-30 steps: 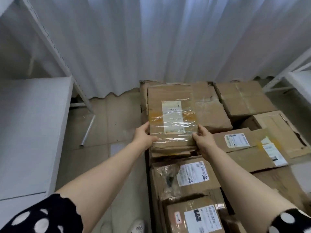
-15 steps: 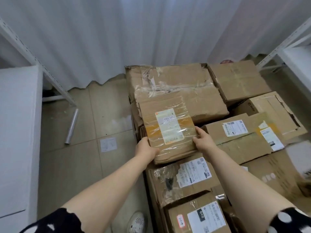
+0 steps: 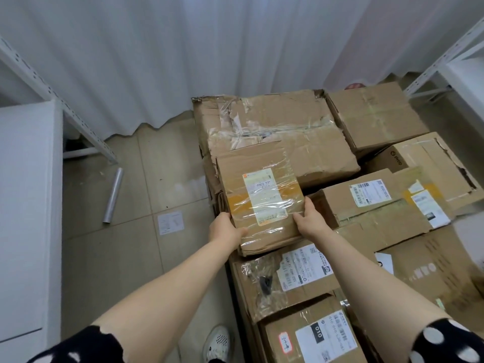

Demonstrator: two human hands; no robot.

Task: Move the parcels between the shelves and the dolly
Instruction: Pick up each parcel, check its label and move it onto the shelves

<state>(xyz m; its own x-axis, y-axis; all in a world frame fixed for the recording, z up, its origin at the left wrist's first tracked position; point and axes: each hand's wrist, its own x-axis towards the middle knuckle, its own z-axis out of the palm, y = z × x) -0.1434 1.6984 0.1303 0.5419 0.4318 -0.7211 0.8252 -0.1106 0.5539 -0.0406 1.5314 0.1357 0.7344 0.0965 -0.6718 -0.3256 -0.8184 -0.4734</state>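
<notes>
Atop the load of boxes, near-left corner: small brown cardboard parcel (image 3: 262, 197) with clear tape and a white label, held between both hands. Left hand (image 3: 225, 231) grips its near-left corner, thumb lying on the top face. Right hand (image 3: 310, 221) grips the near-right edge, thumb up along the side. The remaining fingers of both hands curl round the edges out of sight, so I cannot tell how they are spread.

Change over the last second: the parcel was carried higher and further out, above the big crumpled tape-streaked carton (image 3: 282, 132). It has since come down and back toward the person. Its far part now appears to lie against that carton, and its near edge overhangs the labelled brown box (image 3: 288, 276) below. Whether it bears full weight yet is not clear.

Reading: this looks like a set-down onto the stack, nearly finished, with only the release remaining. The dolly itself is hidden beneath the load. The parcel sits slightly askew with its near edge unsupported, so it may tip toward the tiled floor if let go too early.

Also noted: white metal shelf (image 3: 26, 205) at left, a second white shelf frame (image 3: 466, 74) at right, a silver tube (image 3: 113, 199) and a paper slip (image 3: 170, 222) on the floor.
</notes>
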